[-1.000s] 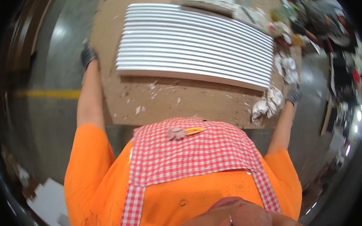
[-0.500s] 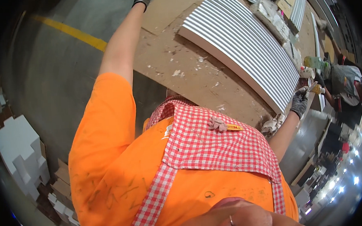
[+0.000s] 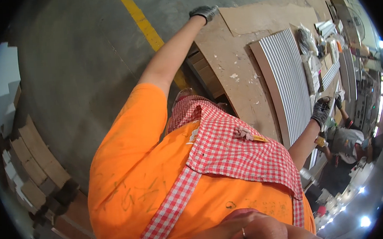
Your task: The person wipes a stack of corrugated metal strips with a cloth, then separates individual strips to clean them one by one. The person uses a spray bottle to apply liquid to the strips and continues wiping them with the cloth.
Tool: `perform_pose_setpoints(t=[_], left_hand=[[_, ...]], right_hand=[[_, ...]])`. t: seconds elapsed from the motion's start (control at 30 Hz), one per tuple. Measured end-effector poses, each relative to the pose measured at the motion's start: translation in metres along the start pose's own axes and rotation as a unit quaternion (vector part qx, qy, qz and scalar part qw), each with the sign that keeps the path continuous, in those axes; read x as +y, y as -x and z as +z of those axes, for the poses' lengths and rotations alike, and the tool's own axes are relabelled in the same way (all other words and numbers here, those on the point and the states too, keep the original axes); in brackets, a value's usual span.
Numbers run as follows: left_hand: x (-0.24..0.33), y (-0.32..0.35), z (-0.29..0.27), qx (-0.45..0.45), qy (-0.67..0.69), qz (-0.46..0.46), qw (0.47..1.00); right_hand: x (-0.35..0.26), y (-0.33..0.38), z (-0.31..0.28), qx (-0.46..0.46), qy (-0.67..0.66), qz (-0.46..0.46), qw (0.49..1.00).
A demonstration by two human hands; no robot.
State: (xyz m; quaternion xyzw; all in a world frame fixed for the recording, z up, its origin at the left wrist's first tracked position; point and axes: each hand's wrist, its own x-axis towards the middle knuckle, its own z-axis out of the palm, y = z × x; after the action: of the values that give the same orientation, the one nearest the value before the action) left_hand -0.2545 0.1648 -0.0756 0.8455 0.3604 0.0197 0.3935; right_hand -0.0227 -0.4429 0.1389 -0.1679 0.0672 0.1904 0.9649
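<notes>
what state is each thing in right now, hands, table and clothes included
left hand: gloved, at the table's corner, contact unclear
right hand: gloved, grip unclear
white strips: lying side by side in a row
table: strewn with small scraps
cardboard sheet: lying flat
plastic wrap: crumpled
apron: worn, creased
orange shirt: worn, smudged

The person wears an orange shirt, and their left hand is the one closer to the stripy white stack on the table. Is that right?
Not quite: the head view shows the right hand, not the left hand, closer to the stripy white stack on the table. The orange shirt is right.
</notes>
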Motion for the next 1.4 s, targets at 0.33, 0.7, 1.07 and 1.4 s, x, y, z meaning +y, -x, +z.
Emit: perform_pose_setpoints(t=[0.33, 0.7, 1.07, 1.4], left_hand=[[0.039, 0.069, -0.006, 0.042, 0.031, 0.053, 0.997], [0.018, 0.054, -0.014, 0.033, -0.061, 0.025, 0.997], [0.052, 0.074, -0.021, 0.035, -0.112, -0.041, 0.992], [0.137, 0.043, 0.081, 0.195, 0.078, 0.418, 0.884]], right_hand=[[0.005, -0.009, 0.029, -0.079, -0.085, 0.111, 0.987], [0.011, 0.098, 0.04, -0.031, 0.013, 0.031, 0.999], [-0.027, 0.153, -0.023, 0.063, 0.088, -0.074, 0.991], [0.007, 0.119, -0.049, 0.072, 0.08, -0.019, 0.994]])
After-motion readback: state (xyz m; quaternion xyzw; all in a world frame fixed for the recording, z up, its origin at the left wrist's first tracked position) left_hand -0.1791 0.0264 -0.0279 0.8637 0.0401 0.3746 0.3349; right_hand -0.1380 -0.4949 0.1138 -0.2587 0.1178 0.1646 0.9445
